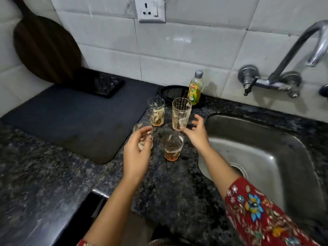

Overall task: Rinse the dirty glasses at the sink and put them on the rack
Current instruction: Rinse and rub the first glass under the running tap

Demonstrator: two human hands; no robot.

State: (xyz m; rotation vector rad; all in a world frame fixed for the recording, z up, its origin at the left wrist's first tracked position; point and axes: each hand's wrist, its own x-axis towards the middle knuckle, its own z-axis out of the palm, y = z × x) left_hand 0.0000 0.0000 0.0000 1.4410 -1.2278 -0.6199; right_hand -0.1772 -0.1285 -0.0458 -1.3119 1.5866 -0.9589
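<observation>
Several dirty glasses stand on the dark granite counter left of the steel sink [276, 139]. My left hand [137, 150] curls round the near-left glass [142, 128], fingers over its rim. My right hand [194, 133] has spread fingers beside the base of the tall far-right glass [181, 112]; its thumb touches or nearly touches that glass. A short glass [172, 145] with orange liquid stands between my hands. A fourth streaked glass [156, 110] stands at the far left. The tap [300, 50] curves over the sink from the tiled wall.
A dark drying mat [74, 119] covers the counter to the left, with a black tray [101, 84] at its back. A dish-soap bottle [195, 87] stands behind the glasses on a round black item [170, 92]. A dark wooden board [44, 48] leans on the wall.
</observation>
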